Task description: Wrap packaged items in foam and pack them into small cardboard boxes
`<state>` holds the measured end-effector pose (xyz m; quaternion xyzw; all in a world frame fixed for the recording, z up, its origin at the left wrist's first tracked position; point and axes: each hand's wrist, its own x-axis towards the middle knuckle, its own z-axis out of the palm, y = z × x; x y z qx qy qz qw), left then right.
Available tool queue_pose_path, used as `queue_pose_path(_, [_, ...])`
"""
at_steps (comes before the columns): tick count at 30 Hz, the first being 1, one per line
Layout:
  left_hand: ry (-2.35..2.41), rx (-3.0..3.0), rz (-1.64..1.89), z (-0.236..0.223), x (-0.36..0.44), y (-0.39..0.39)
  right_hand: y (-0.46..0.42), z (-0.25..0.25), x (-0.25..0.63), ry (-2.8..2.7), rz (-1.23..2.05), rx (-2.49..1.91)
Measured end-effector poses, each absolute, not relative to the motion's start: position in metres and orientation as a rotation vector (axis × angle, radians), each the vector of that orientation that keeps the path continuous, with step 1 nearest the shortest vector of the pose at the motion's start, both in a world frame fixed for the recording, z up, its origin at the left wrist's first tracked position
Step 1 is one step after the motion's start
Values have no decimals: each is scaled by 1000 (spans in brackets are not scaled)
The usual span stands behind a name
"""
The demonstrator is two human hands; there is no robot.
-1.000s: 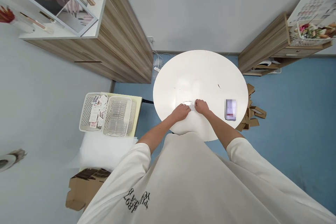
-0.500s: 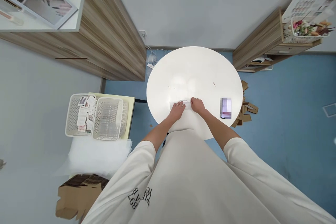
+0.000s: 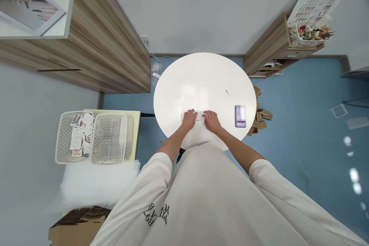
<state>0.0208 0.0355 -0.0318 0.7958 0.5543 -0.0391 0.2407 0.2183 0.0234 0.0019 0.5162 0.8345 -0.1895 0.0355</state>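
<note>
A small translucent white wrapped bundle point(image 3: 200, 116) lies near the front edge of the round white table point(image 3: 204, 73). My left hand point(image 3: 188, 119) is on its left end, fingers bent down over it. At its right end, my right hand point(image 3: 212, 122) has its fingers curled over the bundle in the same way. The two hands are a short gap apart, and the bundle's middle shows between them. What lies inside the wrap is too small to make out.
A phone with a blurred screen point(image 3: 240, 116) lies on the table's right side. To the left, a basket of cards point(image 3: 59, 142) and a basket of clear cases point(image 3: 123, 153) stand beside translucent sheets point(image 3: 98, 182). Cardboard pieces point(image 3: 261, 115) lie on the floor at right.
My right hand has gone from a closed fist beside the bundle to fingers laid over its right end. My left hand has stayed on the left end. The camera view has shifted slightly.
</note>
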Motion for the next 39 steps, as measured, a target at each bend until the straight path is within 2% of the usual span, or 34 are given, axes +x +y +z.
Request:
queue_pose_path(5, [1469, 2137, -149, -26, 21, 36, 5, -6, 214, 2564, -617, 1481])
queue_pose_path(12, [1280, 2087, -189, -15, 22, -9, -32, -13, 220, 2616, -673, 1308])
queue_pose_path(17, [1274, 2038, -116, -8, 16, -27, -45, -6, 216, 2554, -725, 1357])
queue_pose_path(27, [1304, 1971, -69, -2, 2, -20, -23, 7, 219, 2519, -829, 1338])
queue_pose_path(39, [1523, 2187, 17, -2, 16, 6, 28, -3, 207, 2395, -685, 1484])
